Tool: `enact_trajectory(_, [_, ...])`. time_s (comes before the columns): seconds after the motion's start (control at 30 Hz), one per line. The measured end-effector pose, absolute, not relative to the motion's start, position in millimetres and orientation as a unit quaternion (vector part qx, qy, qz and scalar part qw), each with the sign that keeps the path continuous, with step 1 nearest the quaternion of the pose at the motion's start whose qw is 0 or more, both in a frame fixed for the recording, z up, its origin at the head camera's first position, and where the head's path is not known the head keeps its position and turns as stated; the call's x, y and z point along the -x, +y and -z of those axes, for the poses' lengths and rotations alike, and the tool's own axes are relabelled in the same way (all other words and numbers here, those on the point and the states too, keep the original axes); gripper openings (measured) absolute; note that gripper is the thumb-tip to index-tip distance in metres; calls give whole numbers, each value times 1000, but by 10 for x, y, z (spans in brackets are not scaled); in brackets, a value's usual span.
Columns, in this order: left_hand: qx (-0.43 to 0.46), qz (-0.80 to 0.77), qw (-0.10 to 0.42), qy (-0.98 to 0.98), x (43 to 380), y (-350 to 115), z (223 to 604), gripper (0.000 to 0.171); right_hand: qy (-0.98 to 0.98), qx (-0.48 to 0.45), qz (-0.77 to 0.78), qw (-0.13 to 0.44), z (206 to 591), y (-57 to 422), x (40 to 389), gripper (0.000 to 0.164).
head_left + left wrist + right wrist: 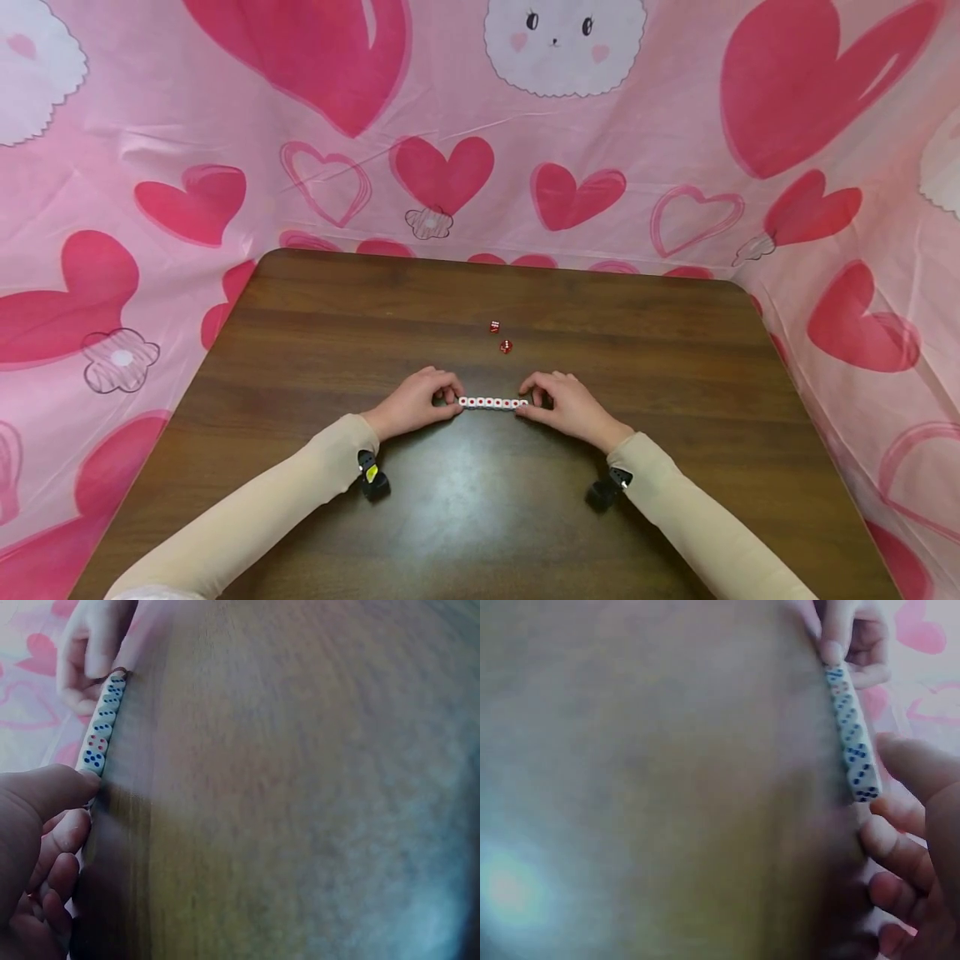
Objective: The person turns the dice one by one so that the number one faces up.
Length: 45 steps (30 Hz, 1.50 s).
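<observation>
A straight row of several white dice [491, 403] lies across the table in front of me, a single red dot on each top face in the head view. Blue and red pips show on the near sides in the left wrist view. At the row's left end, the thumb and curled forefinger of my left hand [417, 403] hold the end die, partly covering it. My right hand [573, 406] is around the opposite end with curled fingers, its thumb and forefinger at the last die [865, 784]. Both hands rest low at the wooden table [480, 533].
Beyond the row lie two red dice, one farther back [494, 327] and one nearer [506, 347]. A pink cloth [510, 162] with hearts hangs behind the table and along both sides. Each wrist carries a small black camera.
</observation>
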State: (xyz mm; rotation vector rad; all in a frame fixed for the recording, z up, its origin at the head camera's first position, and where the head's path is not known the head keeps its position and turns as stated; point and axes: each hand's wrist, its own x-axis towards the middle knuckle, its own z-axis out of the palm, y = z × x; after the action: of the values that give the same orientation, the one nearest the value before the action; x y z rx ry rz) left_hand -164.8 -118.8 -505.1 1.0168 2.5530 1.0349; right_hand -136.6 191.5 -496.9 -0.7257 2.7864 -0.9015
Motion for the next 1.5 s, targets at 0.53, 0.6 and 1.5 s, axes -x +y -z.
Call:
enact_trajectory(0.53, [-342,-350,113,865,1650,-1190,5035,11,922,128,361,62,4914,1815,1956,14])
enact_trajectory(0.6, [-341,-349,116,865,1654,-1189,5033,11,923,119,361,57,4904,1776,1996,15])
enact_trajectory(1.5, [-347,-352,89,864,1655,-1176,5083,11,930,156,329,57,4937,1677,2076,17])
